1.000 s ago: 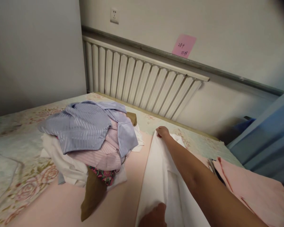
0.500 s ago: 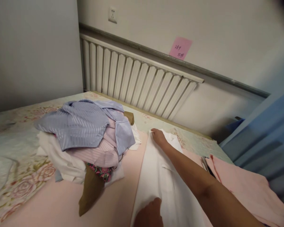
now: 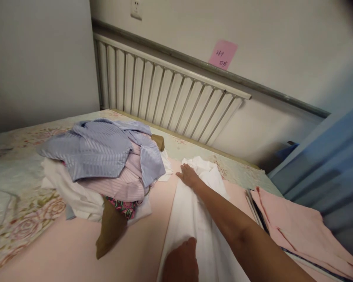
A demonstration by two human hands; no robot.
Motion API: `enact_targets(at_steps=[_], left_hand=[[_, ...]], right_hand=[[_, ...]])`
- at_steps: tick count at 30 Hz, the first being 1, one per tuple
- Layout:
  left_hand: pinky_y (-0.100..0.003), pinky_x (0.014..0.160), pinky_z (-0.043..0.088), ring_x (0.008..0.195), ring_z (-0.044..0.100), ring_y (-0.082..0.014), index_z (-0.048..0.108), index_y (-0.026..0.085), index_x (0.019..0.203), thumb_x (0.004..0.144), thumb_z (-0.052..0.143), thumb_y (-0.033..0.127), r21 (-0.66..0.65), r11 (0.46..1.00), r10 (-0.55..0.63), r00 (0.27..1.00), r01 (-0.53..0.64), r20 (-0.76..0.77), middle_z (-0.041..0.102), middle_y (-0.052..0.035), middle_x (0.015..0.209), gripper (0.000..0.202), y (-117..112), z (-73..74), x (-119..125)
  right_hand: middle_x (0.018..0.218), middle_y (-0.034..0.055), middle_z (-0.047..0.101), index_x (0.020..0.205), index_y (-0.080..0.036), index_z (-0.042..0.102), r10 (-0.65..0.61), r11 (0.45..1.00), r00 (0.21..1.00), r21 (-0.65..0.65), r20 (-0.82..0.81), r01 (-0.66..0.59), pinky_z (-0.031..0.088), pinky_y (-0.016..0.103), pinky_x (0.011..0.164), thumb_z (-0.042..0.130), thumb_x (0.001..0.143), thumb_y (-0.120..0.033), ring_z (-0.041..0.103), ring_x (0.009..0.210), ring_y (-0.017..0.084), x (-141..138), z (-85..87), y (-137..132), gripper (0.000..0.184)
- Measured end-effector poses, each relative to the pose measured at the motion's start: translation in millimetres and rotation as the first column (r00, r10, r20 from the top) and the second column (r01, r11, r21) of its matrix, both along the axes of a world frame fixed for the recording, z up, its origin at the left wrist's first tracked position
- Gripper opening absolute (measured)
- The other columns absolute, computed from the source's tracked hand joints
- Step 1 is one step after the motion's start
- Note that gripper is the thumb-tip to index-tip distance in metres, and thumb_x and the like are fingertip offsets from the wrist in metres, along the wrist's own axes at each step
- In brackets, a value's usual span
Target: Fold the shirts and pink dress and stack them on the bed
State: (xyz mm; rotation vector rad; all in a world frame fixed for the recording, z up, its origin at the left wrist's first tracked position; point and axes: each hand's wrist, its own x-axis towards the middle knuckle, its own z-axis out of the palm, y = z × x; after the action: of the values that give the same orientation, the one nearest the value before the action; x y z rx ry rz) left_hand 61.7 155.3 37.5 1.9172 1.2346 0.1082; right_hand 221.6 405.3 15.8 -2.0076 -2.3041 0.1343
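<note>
"Head view, the only one I get out here: what's changed?"

"At five o'clock, just below centre, the right hand (image 3: 186, 175) has dropped its pinch on the far corner. I read its fingers as apart, resting on the white garment (image 3: 204, 231)."

"And the garment?"

"Runs from centre down to six o'clock on the pink mat (image 3: 147, 243), its far end now rumpled past that hand. I'd judge the edge is pressed now, not pulled, so that end lies loose."

"Left hand (image 3: 181, 260)?"

"Six o'clock, on the garment (half in shadow, so I can't tell its grip)."

"Surroundings?"

"The heap of clothes (image 3: 100, 150) is at nine, the folded pink stack (image 3: 297, 223) at four, both unmoved on the bed."
</note>
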Motion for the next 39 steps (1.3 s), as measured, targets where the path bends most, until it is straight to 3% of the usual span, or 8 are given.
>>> enact_targets(at_steps=[8, 12, 16, 20, 23, 26, 31, 39], left_hand=[[-0.029, 0.089, 0.041, 0.102, 0.06, -0.0189, 0.058, 0.018, 0.119, 0.082, 0.043, 0.021, 0.097, 0.989, 0.089, 0.977, -0.109, 0.195, 0.067, -0.0078, 0.11, 0.04, -4.4, 2.7, -6.7], [-0.028, 0.08, 0.042, 0.088, 0.061, -0.0169, 0.058, 0.017, 0.114, 0.086, 0.038, 0.02, 0.159, 0.923, 0.304, 0.918, -0.35, 0.256, 0.068, -0.0065, 0.094, 0.034, 10.4, 6.1, -24.0], [-0.03, 0.088, 0.04, 0.102, 0.056, -0.0197, 0.059, 0.014, 0.104, 0.085, 0.038, 0.019, 0.279, 0.82, 0.46, 0.865, -0.5, 0.198, 0.063, -0.011, 0.106, 0.029, 22.4, 1.8, -44.8], [-0.028, 0.083, 0.042, 0.098, 0.059, -0.0199, 0.06, 0.015, 0.107, 0.084, 0.04, 0.025, 0.172, 0.855, 0.454, 0.867, -0.489, 0.208, 0.066, -0.0088, 0.102, 0.032, 21.1, -0.2, -59.4], [-0.026, 0.079, 0.044, 0.092, 0.062, -0.0186, 0.061, 0.018, 0.106, 0.083, 0.043, 0.03, 0.056, 0.862, 0.475, 0.842, -0.503, 0.255, 0.069, -0.0047, 0.095, 0.032, 15.1, 0.2, -64.3], [-0.025, 0.073, 0.046, 0.086, 0.062, -0.0179, 0.064, 0.019, 0.097, 0.08, 0.046, 0.031, -0.004, 0.859, 0.489, 0.819, -0.511, 0.301, 0.07, -0.0016, 0.085, 0.028, 9.6, 0.1, -65.7], [-0.024, 0.064, 0.045, 0.074, 0.061, -0.0166, 0.064, 0.018, 0.092, 0.079, 0.047, 0.032, -0.063, 0.872, 0.481, 0.826, -0.485, 0.292, 0.066, 0.0004, 0.071, 0.026, 7.4, 0.9, -67.2], [-0.023, 0.058, 0.04, 0.066, 0.059, -0.015, 0.063, 0.017, 0.087, 0.078, 0.048, 0.029, -0.072, 0.916, 0.398, 0.871, -0.394, 0.287, 0.065, 0.0, 0.068, 0.022, 8.8, -0.6, -68.2]], right_hand=[[0.148, 0.0107, 0.037, 0.138, -0.015, 0.044, 0.193, 0.981, 0.98, -0.003, -0.054, -0.193, 0.018, 0.036, 0.115, 0.039, 0.096, -0.046, 0.027, 0.14, 0.022, -10.4, 26.3, -100.6, 0.053], [0.142, 0.0099, 0.045, 0.133, -0.019, 0.051, 0.292, 0.956, 0.932, 0.042, -0.213, -0.29, 0.019, 0.043, 0.114, 0.044, 0.094, -0.041, 0.032, 0.137, 0.023, -6.6, 32.8, -172.1, 0.045], [0.139, 0.0074, 0.049, 0.127, -0.022, 0.055, 0.084, 0.983, 0.858, 0.181, -0.507, 0.011, 0.024, 0.045, 0.114, 0.052, 0.088, -0.037, 0.038, 0.134, 0.023, 2.3, 26.4, -227.7, 0.042], [0.113, 0.0098, 0.065, 0.106, -0.019, 0.063, -0.31, 0.886, 0.377, -0.121, -0.873, 0.447, 0.046, 0.042, 0.098, 0.059, 0.078, -0.035, 0.06, 0.109, 0.024, 6.1, 9.8, -261.7, 0.032], [0.098, 0.0082, 0.067, 0.094, -0.018, 0.061, -0.359, 0.837, 0.028, -0.308, -0.933, 0.452, 0.054, 0.036, 0.087, 0.063, 0.074, -0.037, 0.066, 0.096, 0.022, -0.2, 4.9, -276.7, 0.028], [0.092, 0.0068, 0.067, 0.089, -0.017, 0.059, -0.366, 0.822, -0.201, -0.417, -0.909, 0.387, 0.055, 0.032, 0.083, 0.073, 0.066, -0.034, 0.067, 0.089, 0.019, -12.6, 9.7, -286.4, 0.032], [0.071, 0.0007, 0.062, 0.08, -0.017, 0.056, -0.454, 0.807, -0.22, -0.503, -0.864, 0.31, 0.053, 0.023, 0.059, 0.072, 0.062, -0.027, 0.061, 0.06, 0.011, -40.1, 17.9, -305.3, 0.027], [0.05, -0.0083, 0.044, 0.063, -0.02, 0.044, -0.622, 0.767, -0.037, -0.618, -0.782, 0.175, 0.039, 0.019, 0.041, 0.064, 0.059, -0.031, 0.043, 0.042, 0.006, -76.5, 11.4, -364.4, 0.023]])
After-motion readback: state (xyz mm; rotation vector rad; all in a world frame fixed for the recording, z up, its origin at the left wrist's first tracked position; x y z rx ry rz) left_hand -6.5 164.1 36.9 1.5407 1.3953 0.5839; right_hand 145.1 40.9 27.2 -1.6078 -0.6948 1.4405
